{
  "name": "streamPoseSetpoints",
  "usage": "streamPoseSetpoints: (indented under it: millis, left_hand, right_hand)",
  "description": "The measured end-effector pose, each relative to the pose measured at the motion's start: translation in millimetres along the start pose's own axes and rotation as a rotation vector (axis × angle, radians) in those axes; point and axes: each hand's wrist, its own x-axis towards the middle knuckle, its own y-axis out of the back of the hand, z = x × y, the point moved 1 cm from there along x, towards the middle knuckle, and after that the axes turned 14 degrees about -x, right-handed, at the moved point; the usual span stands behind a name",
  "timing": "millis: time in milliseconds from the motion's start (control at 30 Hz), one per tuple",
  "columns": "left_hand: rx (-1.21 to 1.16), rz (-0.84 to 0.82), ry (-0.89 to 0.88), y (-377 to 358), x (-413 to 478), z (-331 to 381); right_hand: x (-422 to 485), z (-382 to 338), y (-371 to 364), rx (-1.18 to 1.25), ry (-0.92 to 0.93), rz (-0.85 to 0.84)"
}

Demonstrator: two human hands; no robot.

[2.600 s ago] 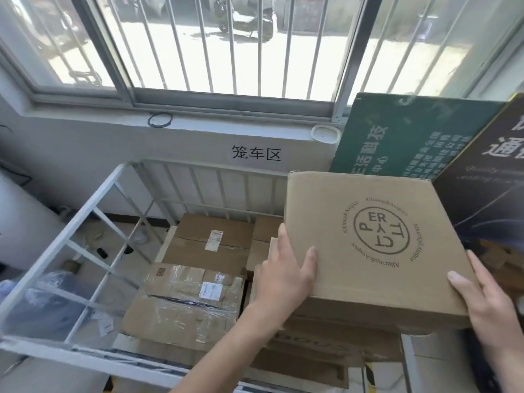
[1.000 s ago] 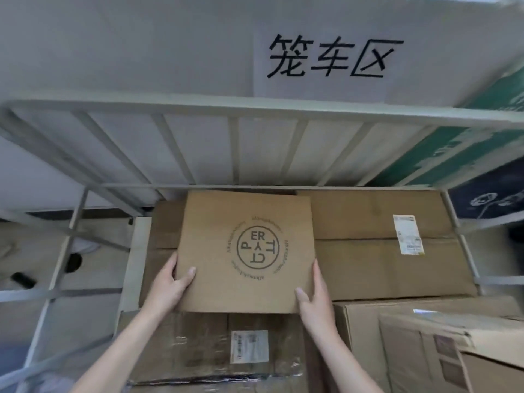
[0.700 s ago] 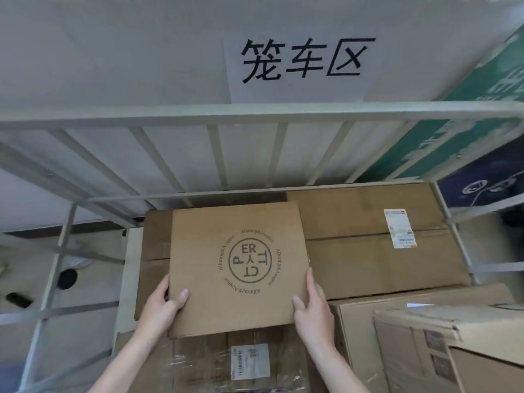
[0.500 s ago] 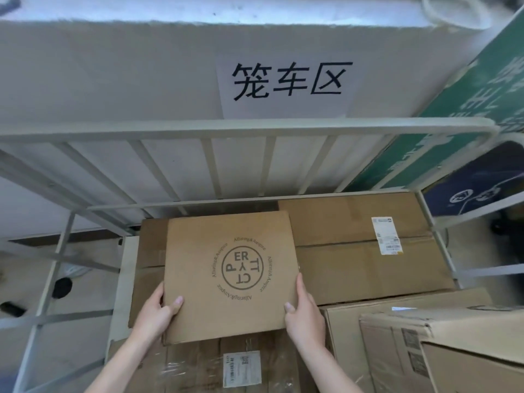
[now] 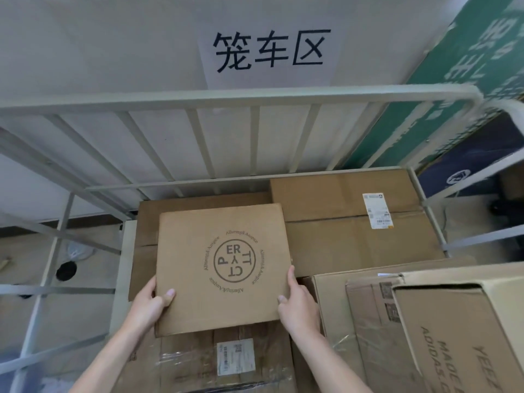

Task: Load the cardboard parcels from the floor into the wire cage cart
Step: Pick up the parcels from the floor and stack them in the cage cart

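Observation:
A flat square cardboard parcel (image 5: pixel 224 265) with a round printed logo lies inside the white wire cage cart (image 5: pixel 226 95), on top of other brown boxes. My left hand (image 5: pixel 150 304) grips its near left corner, thumb on top. My right hand (image 5: pixel 297 304) holds its near right edge. Under it are a plastic-wrapped box with a white label (image 5: pixel 235 355) and a large box with a shipping label (image 5: pixel 357 219) at the back right. Whether the parcel rests fully on the boxes below is not clear.
Bigger cartons (image 5: pixel 425 321) fill the cart's near right side, one printed with black lettering. The cart's back rail stands against a wall with a paper sign (image 5: pixel 269 49). A green board (image 5: pixel 467 80) and a dark board lean at the right. Bare floor shows through the left bars (image 5: pixel 56 251).
The parcel went from chest height beside the cart down into it, onto the boxes at the left middle. Over the last second it slid slightly toward me; both hands stayed on its near corners.

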Motion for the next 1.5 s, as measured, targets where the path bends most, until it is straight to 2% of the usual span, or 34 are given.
streamPoseSetpoints:
  millis: [233,333,400,467,533,633,700,833,900,1000,1067,1133,1200,1267,1400,1500]
  left_hand:
    - [0.033,0.003,0.005,-4,7,1]
    - [0.093,0.005,-0.009,-8,2,2]
    - [0.201,0.055,-0.053,-15,-15,4]
    - [0.294,0.053,-0.152,-32,-48,9]
    - [0.331,-0.026,-0.258,-57,-98,16]
    - [0.280,-0.165,-0.314,-101,-188,36]
    - [0.167,-0.222,-0.291,-126,-239,47]
    - [-0.065,-0.357,-0.251,-179,-352,83]
    - [-0.126,-0.396,-0.228,-205,-396,93]
    - [-0.161,-0.449,-0.149,-246,-442,96]
    - [-0.174,-0.471,-0.106,-270,-460,94]
    - [-0.167,-0.457,-0.121,-287,-470,93]
    - [-0.149,-0.390,-0.154,-297,-471,88]
    - [-0.162,-0.340,-0.164,-302,-469,85]
    - [-0.202,-0.349,-0.153,-280,-465,83]
    - [-0.194,-0.276,-0.156,-226,-464,77]
  right_hand:
    - [5,-4,1,-0.015,0.008,-0.030]
    - [-6,-6,18,0.111,0.038,-0.159]
    - [-28,-8,36,0.188,0.029,-0.161]
    - [-59,-6,55,0.318,0.061,-0.119]
    - [-101,-7,82,0.471,0.125,-0.146]
    - [-164,7,139,0.614,0.215,-0.157]
    - [-197,17,171,0.673,0.309,-0.154]
    - [-258,91,264,0.741,0.406,-0.011]
    - [-273,146,309,0.708,0.363,0.151]
    - [-261,243,350,0.499,0.145,0.489]
    - [-238,304,359,0.244,-0.054,0.597]
    - [-218,353,356,0.152,-0.209,0.485]
    - [-205,382,345,0.232,-0.277,0.285]
    - [-201,391,339,0.308,-0.285,0.172]
    - [-228,371,341,0.314,-0.224,0.191]
    - [-266,337,333,0.314,-0.167,0.166]
